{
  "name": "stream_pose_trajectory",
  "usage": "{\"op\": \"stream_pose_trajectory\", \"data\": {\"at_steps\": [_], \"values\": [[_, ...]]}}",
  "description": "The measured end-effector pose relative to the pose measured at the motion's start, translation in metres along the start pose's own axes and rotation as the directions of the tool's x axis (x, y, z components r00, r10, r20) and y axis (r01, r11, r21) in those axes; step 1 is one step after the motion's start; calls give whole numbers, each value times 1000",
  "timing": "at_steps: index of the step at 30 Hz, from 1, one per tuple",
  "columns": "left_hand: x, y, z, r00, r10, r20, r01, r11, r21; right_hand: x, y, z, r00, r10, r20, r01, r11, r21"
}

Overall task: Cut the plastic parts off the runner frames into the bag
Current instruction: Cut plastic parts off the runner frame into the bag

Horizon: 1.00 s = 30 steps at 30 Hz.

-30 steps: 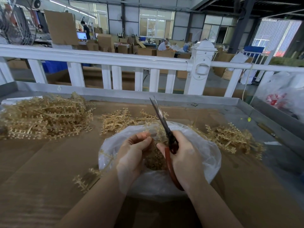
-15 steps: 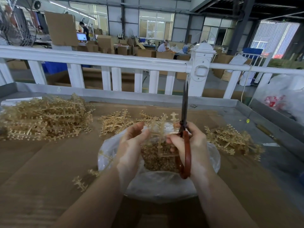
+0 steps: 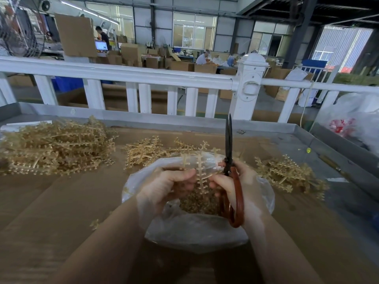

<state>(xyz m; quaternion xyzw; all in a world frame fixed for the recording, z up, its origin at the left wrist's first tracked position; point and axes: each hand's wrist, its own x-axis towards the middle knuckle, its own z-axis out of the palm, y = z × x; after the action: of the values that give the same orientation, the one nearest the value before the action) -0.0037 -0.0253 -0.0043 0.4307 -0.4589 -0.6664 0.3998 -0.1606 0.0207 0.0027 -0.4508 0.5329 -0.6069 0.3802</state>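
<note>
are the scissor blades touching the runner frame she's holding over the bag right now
Apart. In the head view the scissors point straight up, blades closed, right of the runner frame pinched by the left hand, with the bag showing between them.

A factory floor: a big hall with steel columns (image 3: 301,31) and high windows (image 3: 194,30). Stacks of cardboard boxes (image 3: 131,54) crowd the floor, and workers (image 3: 203,57) sit at benches beyond a white railing (image 3: 123,73). Close by, heaps of plastic runner frames (image 3: 55,148) cover a cardboard-lined metal table (image 3: 320,140).
</note>
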Motion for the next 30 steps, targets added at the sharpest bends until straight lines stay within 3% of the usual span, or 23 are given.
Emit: {"op": "stream_pose_trajectory", "data": {"at_steps": [5,8,10,15,22,30], "values": [[-2,-1,0,999,10,43,-12,998,65,1,3,1,1000,-21,10,22,995,-99],[-2,-10,6,996,-46,72,49,998,-28,2,8,4,999,-26,20,28,987,-159],[0,-15,9,998,-60,14,61,993,-101,2,10,5,998,-47,45,55,979,-196],[-1,-10,10,999,-23,-46,11,970,-245,0,13,4,985,-131,110,155,955,-254],[8,-15,1,985,-34,-168,-26,939,-343,-1,18,2,963,-250,98,266,841,-471],[6,-22,0,970,-28,-241,-68,922,-380,-11,36,-1,963,-257,85,246,697,-674]]}}
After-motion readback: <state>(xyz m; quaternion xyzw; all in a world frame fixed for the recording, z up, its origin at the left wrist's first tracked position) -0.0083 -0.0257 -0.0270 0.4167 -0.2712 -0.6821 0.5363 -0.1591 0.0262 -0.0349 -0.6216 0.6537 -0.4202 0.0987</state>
